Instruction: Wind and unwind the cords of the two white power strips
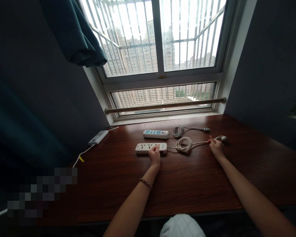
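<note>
A white power strip [143, 148] lies on the dark wooden table. My left hand [154, 156], closed, is at its front edge toward the right end, its fingers partly hidden. From the strip's right end, the cord [184, 144] runs through a loose coil to my right hand [217, 148]. That hand is closed around the cord just before its plug [221, 138]. Behind this strip sits a second power strip [155, 133] with blue-green socket faces. Its grey cord [179, 131] is coiled too, ending in a plug [206, 129] with its prongs showing.
A white box-shaped device [98, 137] with a cable lies at the table's left edge. Behind the wooden table [187, 181] is a window with a rail [165, 106] across its lower part. A dark teal curtain [81, 42] hangs at the left.
</note>
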The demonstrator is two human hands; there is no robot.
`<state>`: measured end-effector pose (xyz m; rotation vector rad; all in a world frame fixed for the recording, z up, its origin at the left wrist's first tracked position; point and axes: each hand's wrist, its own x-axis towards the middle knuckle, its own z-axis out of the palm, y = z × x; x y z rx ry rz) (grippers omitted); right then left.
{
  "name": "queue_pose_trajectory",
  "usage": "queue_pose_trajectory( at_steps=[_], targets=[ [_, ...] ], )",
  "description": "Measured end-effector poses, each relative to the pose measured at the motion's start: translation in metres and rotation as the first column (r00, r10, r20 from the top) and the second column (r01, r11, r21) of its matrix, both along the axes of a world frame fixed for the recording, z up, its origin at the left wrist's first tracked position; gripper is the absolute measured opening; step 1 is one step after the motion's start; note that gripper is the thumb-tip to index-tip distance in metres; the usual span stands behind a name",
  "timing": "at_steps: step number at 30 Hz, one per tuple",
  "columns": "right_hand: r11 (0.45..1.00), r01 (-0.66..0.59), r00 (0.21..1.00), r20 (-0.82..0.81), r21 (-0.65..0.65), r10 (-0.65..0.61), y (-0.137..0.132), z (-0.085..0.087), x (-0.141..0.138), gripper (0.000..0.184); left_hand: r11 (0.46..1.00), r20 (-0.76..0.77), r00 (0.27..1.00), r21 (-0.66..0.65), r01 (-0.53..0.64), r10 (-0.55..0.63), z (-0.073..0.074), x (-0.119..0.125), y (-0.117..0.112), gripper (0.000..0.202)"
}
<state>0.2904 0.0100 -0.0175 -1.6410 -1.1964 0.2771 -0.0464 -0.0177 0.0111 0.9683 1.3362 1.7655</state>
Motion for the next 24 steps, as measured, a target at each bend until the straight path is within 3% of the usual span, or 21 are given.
queue_pose_trajectory(
  at_steps=[5, 24],
  targets=[
    [1.000, 0.001, 0.998, 0.065, 0.008, -0.001, 0.001, 0.000, 0.000, 0.065, 1.000, -0.013, 1.000, 0.003, 0.002, -0.002, -0.001, -0.001, 0.001, 0.040],
    [1.000, -0.003, 0.999, 0.053, -0.012, 0.003, -0.001, 0.005, -0.003, 0.071, 1.000, -0.088, 0.996, 0.018, 0.007, -0.006, -0.012, -0.004, 0.008, 0.038]
  ],
)
